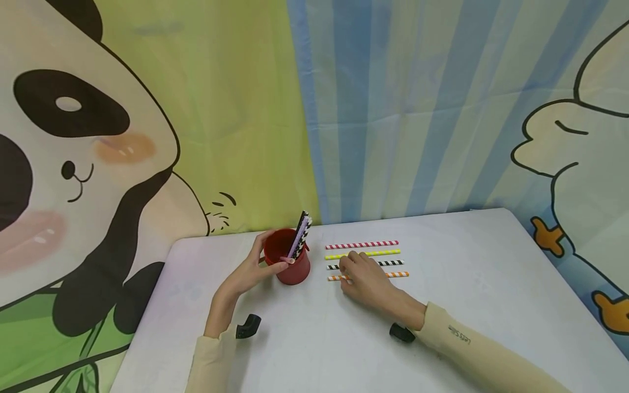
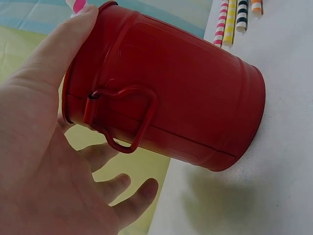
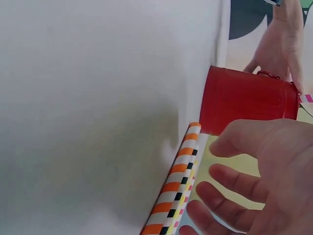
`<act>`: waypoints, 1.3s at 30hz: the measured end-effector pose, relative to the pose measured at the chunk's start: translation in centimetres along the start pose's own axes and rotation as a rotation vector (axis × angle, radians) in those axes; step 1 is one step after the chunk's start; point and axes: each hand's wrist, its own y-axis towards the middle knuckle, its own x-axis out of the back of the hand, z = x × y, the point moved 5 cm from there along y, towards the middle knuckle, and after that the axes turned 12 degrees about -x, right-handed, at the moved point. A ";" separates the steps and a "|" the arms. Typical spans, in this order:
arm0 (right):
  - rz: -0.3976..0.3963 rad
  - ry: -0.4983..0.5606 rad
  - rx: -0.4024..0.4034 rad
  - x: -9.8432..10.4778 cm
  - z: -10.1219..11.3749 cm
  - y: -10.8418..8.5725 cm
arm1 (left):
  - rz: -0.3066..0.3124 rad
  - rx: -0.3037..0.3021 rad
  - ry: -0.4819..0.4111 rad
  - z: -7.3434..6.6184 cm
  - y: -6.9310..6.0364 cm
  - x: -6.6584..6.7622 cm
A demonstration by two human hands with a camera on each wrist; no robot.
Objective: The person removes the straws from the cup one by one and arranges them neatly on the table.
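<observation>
The red bucket (image 1: 297,274) stands just left of the middle of the frame, low down, a bunch of straws (image 1: 300,238) leaning out at its right side and a wire handle (image 2: 148,120) showing close up in the left-wrist view. The left hand (image 1: 253,271) grips it by the rim, thumb on the near side (a pink-and-white straw tip (image 1: 287,260) shows right by the thumb). Right of the bucket, four striped straws lie in a row: red (image 1: 361,245) at the top, then yellow (image 1: 383,252), black (image 1: 393,262) and orange (image 1: 398,274). The right hand (image 1: 366,278) is over the lower ones, thumb and fingers apart with nothing pinched between them; whether a fingertip touches a straw, I cannot tell. Beneath is a white table (image 1: 491,305); a panda curtain (image 1: 245,109) fills the upper left.
</observation>
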 end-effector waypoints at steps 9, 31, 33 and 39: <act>0.113 0.208 -0.066 0.4 1.4 0.7 | -0.001 -0.009 -0.016 0.0 0.0 0.0; -0.141 0.553 0.095 2.1 7.4 2.3 | -0.013 -0.001 -0.004 0.0 -0.2 0.0; -0.140 0.562 0.089 2.0 7.8 2.5 | -0.012 -0.007 -0.011 0.0 -0.2 0.0; -0.136 0.555 0.063 1.2 8.7 3.0 | -0.005 -0.009 -0.018 0.2 -0.2 -0.1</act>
